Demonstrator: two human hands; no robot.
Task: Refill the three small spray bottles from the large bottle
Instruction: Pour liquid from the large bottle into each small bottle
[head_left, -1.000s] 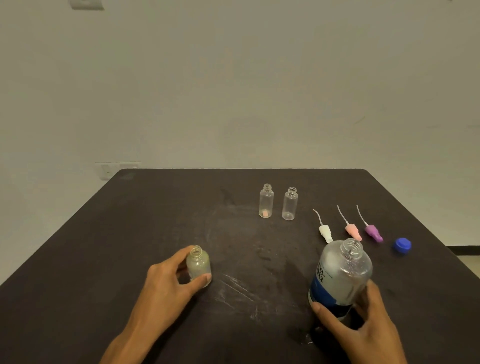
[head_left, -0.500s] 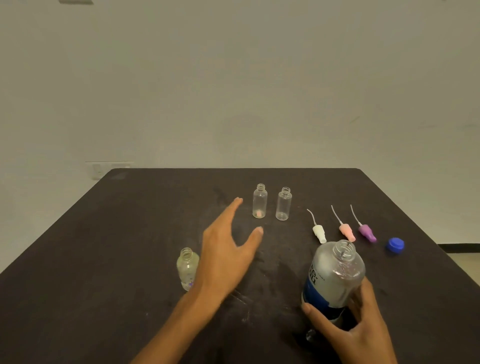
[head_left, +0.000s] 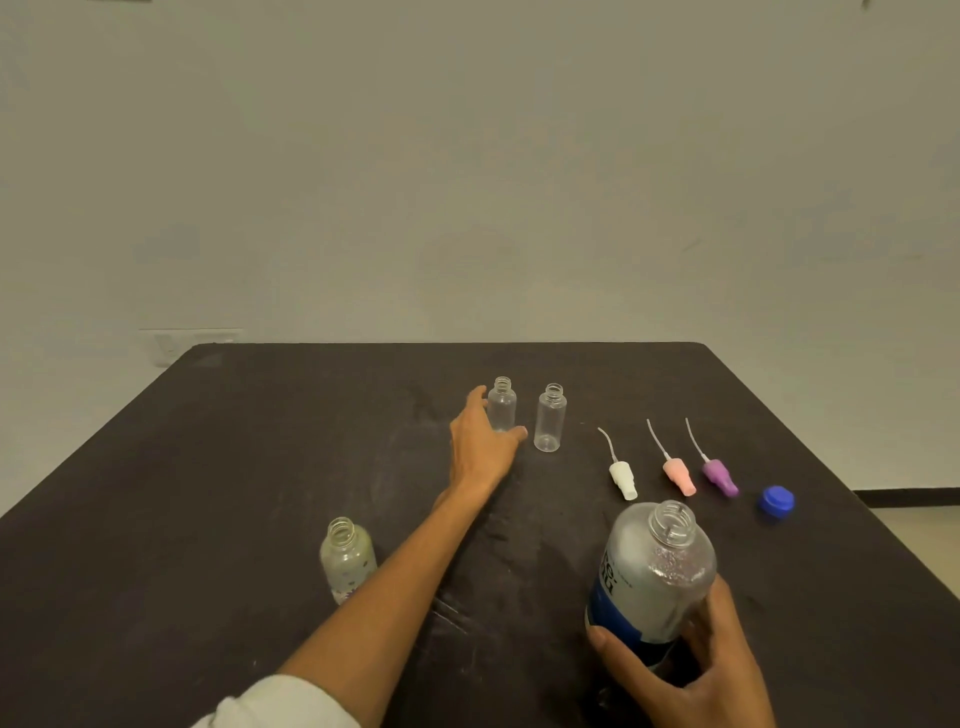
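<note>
Second of three refills, at the fetching stage. Left hand (head_left: 483, 447) reaching far across the dark matte surface (head_left: 260, 467), thumb and fingers spread to either side of the left one of two clear, empty, uncapped small plastic bottles (head_left: 502, 405) standing upright at the far centre; fingers apparently just touching its wall, though contact and any closed grip not certain from this angle. Second empty small clear bottle (head_left: 550, 418) upright just to the right, apart from the hand. Third small clear bottle (head_left: 347, 558), with liquid inside and a patterned base, upright at near left, uncapped and judged already filled.

Right hand (head_left: 691, 670) wrapped round the lower body of the large clear plastic bottle with blue label (head_left: 654, 577), open-mouthed, tilted slightly left, at near right. Round blue screw cap (head_left: 776, 502) lying at far right. Three spray heads with dip tubes, white (head_left: 622, 478), pink (head_left: 679, 475) and purple (head_left: 719, 477), lying in a row between the empty bottles and the cap.

Next move: closing thumb and fingers round the targeted bottle without knocking its neighbour, bringing it near, holding it upright, then a slow tilt of the large bottle so a thin stream meets the narrow neck. Capping with the spray heads not yet begun.
</note>
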